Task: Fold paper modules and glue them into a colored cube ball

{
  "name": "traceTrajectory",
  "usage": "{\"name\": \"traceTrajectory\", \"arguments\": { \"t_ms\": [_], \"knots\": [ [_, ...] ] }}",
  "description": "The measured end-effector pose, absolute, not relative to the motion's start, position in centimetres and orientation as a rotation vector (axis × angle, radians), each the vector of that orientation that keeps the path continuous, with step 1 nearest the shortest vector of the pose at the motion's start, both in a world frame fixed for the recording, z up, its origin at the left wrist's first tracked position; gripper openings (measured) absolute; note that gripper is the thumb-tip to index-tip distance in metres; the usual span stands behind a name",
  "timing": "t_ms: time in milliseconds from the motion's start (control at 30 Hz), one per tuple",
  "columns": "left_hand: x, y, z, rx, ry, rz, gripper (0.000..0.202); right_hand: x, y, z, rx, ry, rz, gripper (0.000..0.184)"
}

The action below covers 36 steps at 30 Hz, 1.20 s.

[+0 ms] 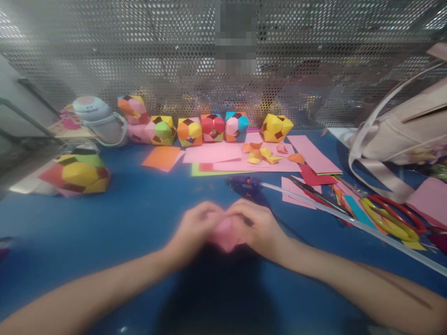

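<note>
Left hand [197,225] and right hand [262,228] hold pink paper [226,236].

Soft, moderate light falls on the blue counter [139,218]. A broad dark shadow spreads below the left hand [195,225] and right hand [260,228]; both, with the pink paper [226,232], look blurred. The metal panel [157,56] shows pale corner glare and a pixelated block. Wide-angle distortion stretches the bag [401,121] at the edge.

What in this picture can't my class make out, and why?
Head view:
Pink paper piece: partly covered by the left hand and right hand; the rest blurred.
Translucent rod: one end cut off by the right edge.
Dark object: cut off by the left edge, identity unclear.
</note>
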State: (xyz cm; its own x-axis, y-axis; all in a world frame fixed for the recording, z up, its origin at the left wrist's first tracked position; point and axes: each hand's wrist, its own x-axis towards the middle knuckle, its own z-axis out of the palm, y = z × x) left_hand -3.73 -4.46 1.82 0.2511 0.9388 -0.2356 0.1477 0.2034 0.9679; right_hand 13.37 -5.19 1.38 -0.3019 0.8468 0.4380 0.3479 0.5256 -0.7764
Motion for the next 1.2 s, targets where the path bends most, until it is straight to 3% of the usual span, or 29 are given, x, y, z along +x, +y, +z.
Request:
{"name": "traceTrajectory", "arguments": {
  "t_ms": [200,467,667,900,1067,1200],
  "knots": [
    [-3.4,-4.8,2.3,1.334,1.284,0.811,0.008,13.3,-5.2,1.7,-1.157,-1.828,0.807,0.008],
    [-3.5,-4.8,1.9,1.511,1.262,0.736,0.011,13.4,-5.0,0.8,-1.053,-1.99,0.588,0.017],
    [-3.8,-4.4,1.5,1.516,1.356,0.815,0.007,13.3,-5.0,1.8,-1.213,-1.876,0.877,0.014],
    [-3.8,-4.3,1.0,1.479,1.288,0.843,0.005,13.2,-4.9,1.4,-1.167,-1.907,0.665,0.02],
    [-3.9,-4.1,0.7,1.47,1.276,0.93,0.009,13.2,-4.9,1.3,-1.216,-1.837,0.769,0.011],
    [-4.0,-4.2,0.3,1.33,1.261,1.073,0.006,13.2,-5.1,1.3,-1.314,-1.722,0.865,0.015]
  ]
}}
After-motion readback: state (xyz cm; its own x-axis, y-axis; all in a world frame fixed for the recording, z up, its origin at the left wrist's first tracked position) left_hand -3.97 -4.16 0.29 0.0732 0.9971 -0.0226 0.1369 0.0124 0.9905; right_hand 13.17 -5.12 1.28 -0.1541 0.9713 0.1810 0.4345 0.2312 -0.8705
